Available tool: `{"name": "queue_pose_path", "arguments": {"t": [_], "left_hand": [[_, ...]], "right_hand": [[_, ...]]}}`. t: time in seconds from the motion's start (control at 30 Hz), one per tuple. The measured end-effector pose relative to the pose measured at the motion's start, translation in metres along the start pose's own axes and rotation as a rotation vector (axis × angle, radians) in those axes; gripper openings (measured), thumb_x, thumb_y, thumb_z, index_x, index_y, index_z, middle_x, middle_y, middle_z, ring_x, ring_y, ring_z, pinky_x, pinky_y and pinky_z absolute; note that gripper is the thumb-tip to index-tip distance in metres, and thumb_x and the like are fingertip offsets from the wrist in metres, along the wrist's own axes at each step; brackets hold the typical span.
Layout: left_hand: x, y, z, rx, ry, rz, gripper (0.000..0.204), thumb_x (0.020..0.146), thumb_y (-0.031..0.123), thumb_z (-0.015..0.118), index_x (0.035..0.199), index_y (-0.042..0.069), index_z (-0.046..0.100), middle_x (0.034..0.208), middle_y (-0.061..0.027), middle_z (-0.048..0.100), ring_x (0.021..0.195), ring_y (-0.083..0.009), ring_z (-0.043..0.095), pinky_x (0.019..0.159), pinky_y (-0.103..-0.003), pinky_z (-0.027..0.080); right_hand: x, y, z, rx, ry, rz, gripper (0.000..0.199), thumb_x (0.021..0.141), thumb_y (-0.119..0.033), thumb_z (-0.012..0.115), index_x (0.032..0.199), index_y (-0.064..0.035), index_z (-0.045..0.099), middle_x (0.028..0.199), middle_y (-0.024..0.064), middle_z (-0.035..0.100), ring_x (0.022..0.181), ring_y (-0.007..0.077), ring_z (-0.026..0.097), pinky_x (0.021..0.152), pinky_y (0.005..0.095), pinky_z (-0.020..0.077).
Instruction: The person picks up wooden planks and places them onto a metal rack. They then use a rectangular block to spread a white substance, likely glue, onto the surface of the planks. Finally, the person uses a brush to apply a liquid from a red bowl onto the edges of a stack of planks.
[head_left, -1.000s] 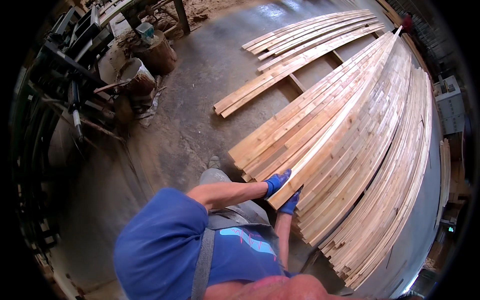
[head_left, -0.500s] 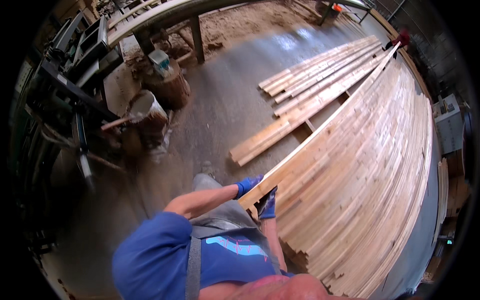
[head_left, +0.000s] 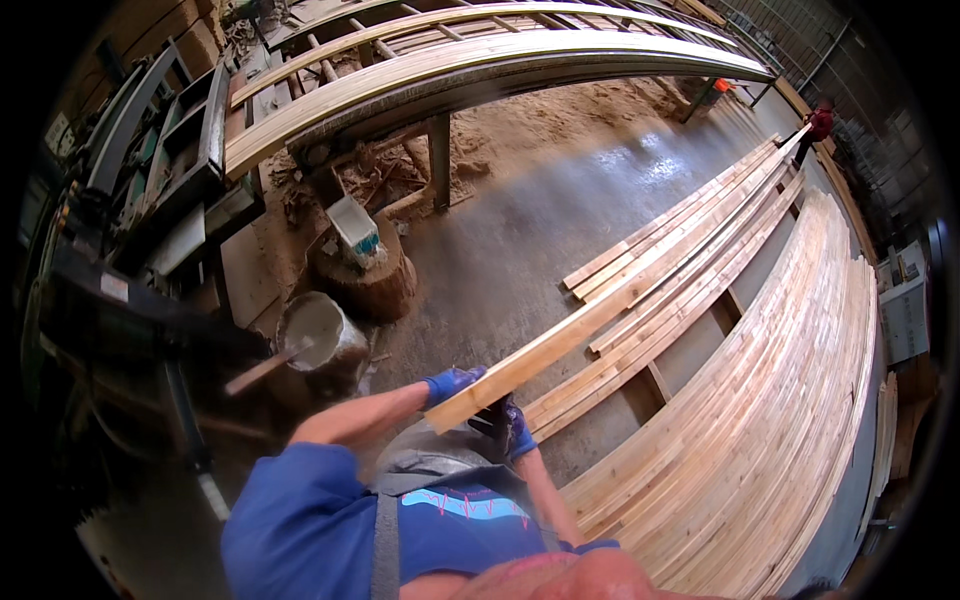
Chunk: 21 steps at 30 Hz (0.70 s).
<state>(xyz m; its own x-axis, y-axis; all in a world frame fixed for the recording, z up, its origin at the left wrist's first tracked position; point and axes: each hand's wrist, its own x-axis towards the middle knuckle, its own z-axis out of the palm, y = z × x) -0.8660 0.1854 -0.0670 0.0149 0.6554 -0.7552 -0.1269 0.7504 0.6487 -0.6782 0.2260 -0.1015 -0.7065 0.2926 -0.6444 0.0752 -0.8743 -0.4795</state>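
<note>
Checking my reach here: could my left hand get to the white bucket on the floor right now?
Probably not as things stand. The left hand is gripping the near end of the long plank, and the white bucket sits lower, off to the left, apart from it.

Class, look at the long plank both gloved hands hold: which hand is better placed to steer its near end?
Probably the left hand: it grips the top of the plank at its near end; the right hand sits underneath, supporting.

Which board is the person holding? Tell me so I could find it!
Find the big stack of pale boards on the grey floor at the right. Left of it lies a smaller pile. The held board slants above that pile, its near end gripped by the left hand and right hand in blue gloves; every other board lies flat.
</note>
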Motion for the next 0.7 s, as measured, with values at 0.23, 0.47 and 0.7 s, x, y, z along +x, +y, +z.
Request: {"name": "queue_pose_path", "arguments": {"t": [0.23,0.47,0.7], "left_hand": [[0.01,0.061,-0.175,0.3,0.123,-0.051,0.057,0.094,0.056,0.042,0.118,0.01,0.063,0.11,-0.0045,0.064,0.1,-0.0147,0.058,0.087,-0.034,0.045],[-0.038,0.144,-0.32,0.191,-0.02,-0.34,0.058,0.095,0.055,0.038,0.13,0.011,0.054,0.122,-0.0095,0.059,0.109,-0.0184,0.054,0.095,-0.034,0.04],[-0.013,0.161,-0.47,0.219,0.057,-0.562,0.057,0.095,0.054,0.04,0.125,0.008,0.057,0.117,-0.008,0.061,0.103,-0.016,0.055,0.092,-0.034,0.042]], "right_hand": [[0.171,-0.2,-0.08,0.212,0.119,-0.054,0.061,0.09,-0.059,0.046,0.13,-0.0141,0.047,0.128,0.0127,0.055,0.114,0.0311,0.054,0.095,0.0485,0.0433],[0.32,-0.452,-0.079,0.409,0.197,-0.273,0.086,0.077,-0.078,0.046,0.131,-0.0118,0.046,0.135,0.0127,0.047,0.119,0.0337,0.047,0.099,0.0517,0.0387],[0.495,-0.57,-0.003,0.483,0.02,-0.583,0.082,0.078,-0.078,0.042,0.114,-0.0062,0.059,0.079,0.0054,0.065,0.065,0.0237,0.059,0.064,0.0411,0.051]]}}
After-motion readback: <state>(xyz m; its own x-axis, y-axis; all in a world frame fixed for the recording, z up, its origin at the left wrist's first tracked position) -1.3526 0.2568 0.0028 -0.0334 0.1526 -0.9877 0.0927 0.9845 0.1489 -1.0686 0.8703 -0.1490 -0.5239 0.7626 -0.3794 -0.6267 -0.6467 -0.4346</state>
